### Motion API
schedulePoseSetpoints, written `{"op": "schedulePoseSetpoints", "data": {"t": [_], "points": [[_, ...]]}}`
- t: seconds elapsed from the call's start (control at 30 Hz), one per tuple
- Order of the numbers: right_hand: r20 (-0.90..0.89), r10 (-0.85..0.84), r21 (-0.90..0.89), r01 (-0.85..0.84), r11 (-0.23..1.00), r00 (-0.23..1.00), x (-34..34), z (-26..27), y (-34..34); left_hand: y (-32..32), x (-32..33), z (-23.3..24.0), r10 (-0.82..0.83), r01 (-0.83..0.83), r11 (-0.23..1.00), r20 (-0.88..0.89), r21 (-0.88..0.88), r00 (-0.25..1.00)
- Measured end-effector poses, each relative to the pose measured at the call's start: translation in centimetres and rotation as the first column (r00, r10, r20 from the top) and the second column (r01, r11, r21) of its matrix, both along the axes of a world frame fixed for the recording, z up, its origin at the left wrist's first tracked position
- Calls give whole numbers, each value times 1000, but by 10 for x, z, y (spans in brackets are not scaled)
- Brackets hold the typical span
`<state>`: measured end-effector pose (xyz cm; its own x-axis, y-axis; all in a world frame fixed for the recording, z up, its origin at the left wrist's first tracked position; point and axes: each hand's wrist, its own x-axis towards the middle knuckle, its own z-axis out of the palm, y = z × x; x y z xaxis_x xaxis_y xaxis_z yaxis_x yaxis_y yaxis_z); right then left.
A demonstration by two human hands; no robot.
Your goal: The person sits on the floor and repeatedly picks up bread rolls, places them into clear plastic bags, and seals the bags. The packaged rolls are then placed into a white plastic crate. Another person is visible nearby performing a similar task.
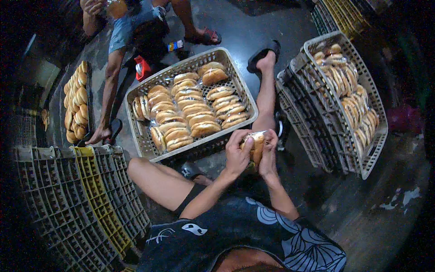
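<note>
Between my two hands, just above my lap, is a filled bread bun (pixel 257 149) in clear plastic wrapping. My left hand (pixel 238 153) grips its left side, thumb laid over the front. On the other side my right hand (pixel 269 154) holds the wrapping and the bun's right edge; some of its fingers are hidden. Right in front of me sits a shallow plastic crate (pixel 253 105) with perforated walls. Rows of filled buns (pixel 198 112), many in clear wrapping, lie in it, and dark mesh floor shows at its far right part.
Stacked crates (pixel 375 159) stand at right, the top one holding wrapped buns (pixel 346 91). More crates (pixel 78 204) are piled at left, beyond them a tray of buns (pixel 77 102). Opposite sits another person (pixel 122 30). A red tape dispenser (pixel 142 68) is behind the middle crate.
</note>
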<state>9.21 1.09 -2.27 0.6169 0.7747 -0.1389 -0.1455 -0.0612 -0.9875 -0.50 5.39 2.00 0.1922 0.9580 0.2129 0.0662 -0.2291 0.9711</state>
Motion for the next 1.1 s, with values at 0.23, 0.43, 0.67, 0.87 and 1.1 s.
{"op": "schedulePoseSetpoints", "data": {"t": [0.23, 0.43, 0.67, 0.87, 1.1], "points": [[324, 441, -826, 23, 563, 837, 170, -182, 1, 6, -22, -25, 147, -152, 962, -38, -227, 988], [305, 441, -893, 93, 440, 844, 160, -193, -49, 9, -44, -44, 271, -296, 919, -128, -261, 954], [406, 579, -848, 54, 528, 707, 162, -198, -85, 17, -51, -43, 283, -299, 928, -101, -224, 954], [497, 657, -841, 128, 526, 567, 169, -270, -112, 11, -53, -35, 286, -292, 925, -60, -244, 956], [174, 579, -230, -539, 810, 796, 115, -25, -48, 6, -47, -49, 225, -219, 974, -195, 48, 955]]}}
